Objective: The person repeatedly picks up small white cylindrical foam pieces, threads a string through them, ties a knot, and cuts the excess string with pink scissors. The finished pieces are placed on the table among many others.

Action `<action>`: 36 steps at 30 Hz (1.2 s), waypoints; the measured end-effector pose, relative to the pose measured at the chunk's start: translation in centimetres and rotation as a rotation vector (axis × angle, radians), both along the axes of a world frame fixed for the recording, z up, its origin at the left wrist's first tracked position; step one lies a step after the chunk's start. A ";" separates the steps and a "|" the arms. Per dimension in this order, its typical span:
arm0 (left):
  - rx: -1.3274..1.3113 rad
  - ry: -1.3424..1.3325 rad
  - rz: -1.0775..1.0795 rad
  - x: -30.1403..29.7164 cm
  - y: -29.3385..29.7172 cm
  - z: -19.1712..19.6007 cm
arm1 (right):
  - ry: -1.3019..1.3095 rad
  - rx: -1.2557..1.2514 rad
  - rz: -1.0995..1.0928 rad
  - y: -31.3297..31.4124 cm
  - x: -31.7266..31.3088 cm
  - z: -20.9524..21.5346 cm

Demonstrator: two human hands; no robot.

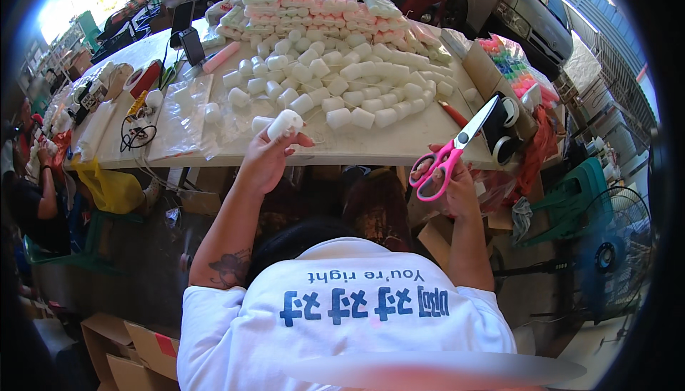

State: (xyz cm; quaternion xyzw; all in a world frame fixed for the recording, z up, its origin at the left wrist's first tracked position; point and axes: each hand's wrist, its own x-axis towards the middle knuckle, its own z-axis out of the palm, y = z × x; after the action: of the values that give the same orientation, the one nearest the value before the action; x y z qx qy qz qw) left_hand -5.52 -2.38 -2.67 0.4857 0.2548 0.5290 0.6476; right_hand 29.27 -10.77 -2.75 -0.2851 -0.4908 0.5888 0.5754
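Note:
In my left hand (265,155) I hold a short white cylinder (285,125) between thumb and fingers, above the table's near edge. Thin strands seem to hang near my fingertips, too fine to make out. My right hand (460,190) is closed round a pair of scissors (444,165) with pink handles. Their blades point up and away to the right and look closed together. Just beyond both hands spreads a large heap of similar white cylinders (314,70), some of them strung in rows (385,118). One loose white cylinder (262,124) lies beside my left hand.
Bagged pastel packs (307,6) are stacked at the table's (235,150) far side. A box of colourful pieces (510,63), a red-handled tool (452,114) and tape rolls (508,130) stand right. Clear plastic bags (182,116) lie left. A fan (606,255) stands at the right; another person (46,198) sits left.

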 end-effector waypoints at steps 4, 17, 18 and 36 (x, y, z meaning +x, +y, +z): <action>0.070 0.084 -0.051 0.5 -0.5 1.2 | 0.002 0.010 -0.027 -0.2 -0.8 0.6; 0.564 0.695 0.240 6.1 -0.9 2.1 | -0.083 0.392 -0.067 0.3 -8.8 6.1; 0.620 0.714 0.275 6.3 -0.9 2.2 | -0.149 0.363 -0.071 0.3 -9.2 5.9; 0.957 0.855 0.520 7.9 0.1 2.6 | -0.437 0.787 -0.225 0.1 -11.3 8.9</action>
State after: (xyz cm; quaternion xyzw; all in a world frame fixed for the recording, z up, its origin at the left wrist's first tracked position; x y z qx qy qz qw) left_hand 2.39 -2.29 -0.11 0.8070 0.3346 0.4833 0.0569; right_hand 17.95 -10.64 6.13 -0.2141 -0.7528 0.2179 0.5831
